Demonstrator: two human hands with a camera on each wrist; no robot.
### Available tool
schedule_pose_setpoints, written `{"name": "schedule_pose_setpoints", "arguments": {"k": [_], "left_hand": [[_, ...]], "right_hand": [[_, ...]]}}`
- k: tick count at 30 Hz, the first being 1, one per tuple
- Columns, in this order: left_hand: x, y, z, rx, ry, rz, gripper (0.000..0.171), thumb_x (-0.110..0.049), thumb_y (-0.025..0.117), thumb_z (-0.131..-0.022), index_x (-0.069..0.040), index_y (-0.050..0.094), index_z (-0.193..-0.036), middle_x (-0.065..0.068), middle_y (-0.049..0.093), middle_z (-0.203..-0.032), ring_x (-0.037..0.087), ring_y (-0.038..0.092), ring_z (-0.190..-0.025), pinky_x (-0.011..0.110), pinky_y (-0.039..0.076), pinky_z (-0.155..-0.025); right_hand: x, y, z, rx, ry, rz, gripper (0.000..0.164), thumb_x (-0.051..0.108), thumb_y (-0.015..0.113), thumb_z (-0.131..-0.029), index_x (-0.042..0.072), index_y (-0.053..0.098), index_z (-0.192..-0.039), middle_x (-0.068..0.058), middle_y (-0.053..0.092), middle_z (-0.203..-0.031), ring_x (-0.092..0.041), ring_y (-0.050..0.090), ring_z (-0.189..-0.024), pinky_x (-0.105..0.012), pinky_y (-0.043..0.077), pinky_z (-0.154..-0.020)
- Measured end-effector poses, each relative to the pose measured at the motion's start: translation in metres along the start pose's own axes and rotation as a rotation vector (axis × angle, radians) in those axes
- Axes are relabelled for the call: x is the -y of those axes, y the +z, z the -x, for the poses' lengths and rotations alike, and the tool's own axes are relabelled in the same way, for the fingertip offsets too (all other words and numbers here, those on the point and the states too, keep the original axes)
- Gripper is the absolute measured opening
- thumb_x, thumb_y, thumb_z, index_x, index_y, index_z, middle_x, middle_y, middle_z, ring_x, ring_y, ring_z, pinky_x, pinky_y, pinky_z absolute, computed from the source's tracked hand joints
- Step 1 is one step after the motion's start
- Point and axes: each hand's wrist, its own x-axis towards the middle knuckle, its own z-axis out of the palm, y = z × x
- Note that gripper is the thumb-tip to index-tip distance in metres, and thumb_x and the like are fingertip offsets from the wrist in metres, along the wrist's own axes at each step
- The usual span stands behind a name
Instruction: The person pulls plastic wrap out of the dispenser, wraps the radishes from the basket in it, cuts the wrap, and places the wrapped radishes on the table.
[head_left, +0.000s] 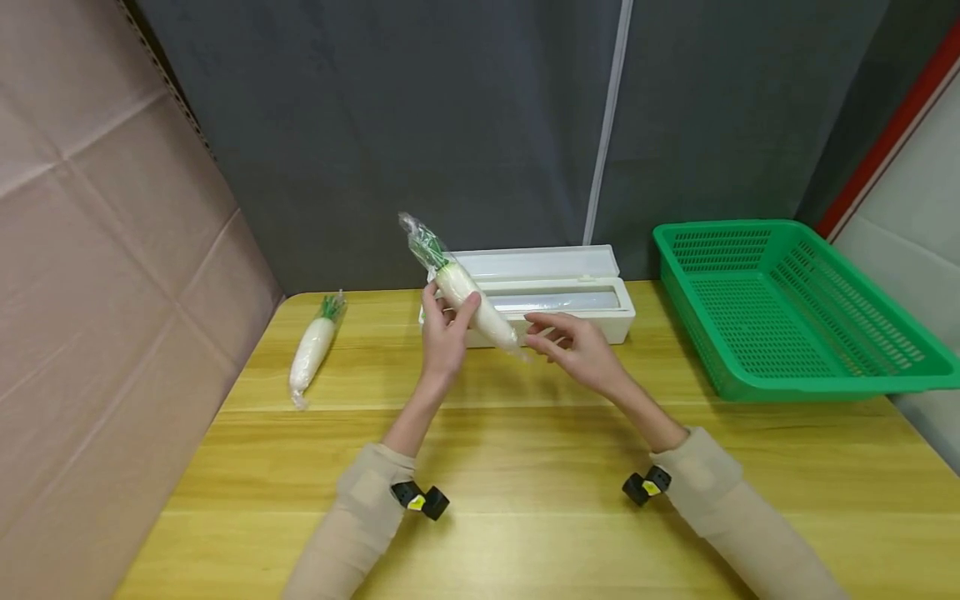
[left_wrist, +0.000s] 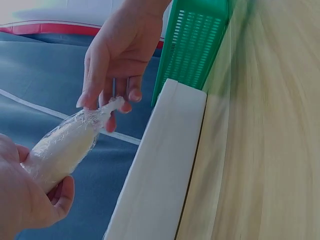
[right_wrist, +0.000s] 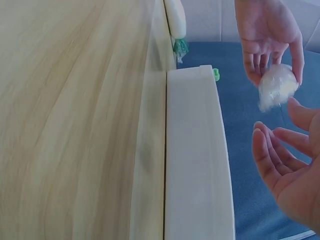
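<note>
My left hand [head_left: 446,340] grips a white radish [head_left: 483,315] wrapped in clear plastic film, holding it aslant above the table with its green leafy end up and to the left. A short film tail sticks out at the radish's lower end, seen in the left wrist view. Close by that tail is my right hand [head_left: 581,354], its fingers loosely bent. A gap shows between its thumb and fingers in the right wrist view; whether they touch the film is unclear. Behind both hands sits a white cling film box [head_left: 618,315], lid raised, with a film roll [head_left: 577,301] inside.
Another wrapped radish [head_left: 312,352] lies at the left of the wooden table [head_left: 517,500]. At the right stands a green plastic basket [head_left: 847,385] with slotted walls. A dark grey partition [head_left: 420,125] rises behind the table.
</note>
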Motion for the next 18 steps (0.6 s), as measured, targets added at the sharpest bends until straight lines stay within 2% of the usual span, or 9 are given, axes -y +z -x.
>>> {"name": "schedule_pose_setpoints", "arguments": {"k": [6, 12, 18], "left_hand": [[0.003, -0.017, -0.003, -0.002, -0.006, -0.040, 0.060, -0.020, 0.066, -0.097, -0.008, 0.037, -0.149, 0.014, 0.055, -0.109, 0.018, 0.056, -0.089, 0.026, 0.049, -0.074], [0.006, -0.035, -0.005, -0.008, -0.020, -0.136, 0.061, -0.025, 0.066, -0.097, -0.014, 0.039, -0.151, 0.009, 0.051, -0.103, 0.017, 0.050, -0.086, 0.025, 0.047, -0.069], [0.011, -0.050, -0.009, -0.037, -0.056, -0.230, 0.064, -0.027, 0.068, -0.096, -0.014, 0.040, -0.153, 0.008, 0.050, -0.099, 0.016, 0.046, -0.083, 0.024, 0.044, -0.065]], "right_hand": [[-0.004, -0.003, 0.001, 0.006, -0.004, 0.081, 0.033, 0.013, 0.069, -0.098, -0.002, 0.066, -0.127, -0.014, 0.072, -0.108, -0.029, 0.069, -0.088, -0.034, 0.058, -0.073], [-0.009, -0.009, 0.000, 0.011, -0.026, 0.127, 0.033, 0.011, 0.068, -0.097, -0.004, 0.066, -0.126, -0.014, 0.072, -0.109, -0.029, 0.068, -0.095, -0.045, 0.056, -0.080], [-0.016, -0.014, 0.001, 0.008, -0.037, 0.166, 0.030, 0.011, 0.069, -0.096, -0.004, 0.068, -0.123, -0.014, 0.072, -0.106, -0.027, 0.066, -0.092, -0.042, 0.056, -0.079]]}}
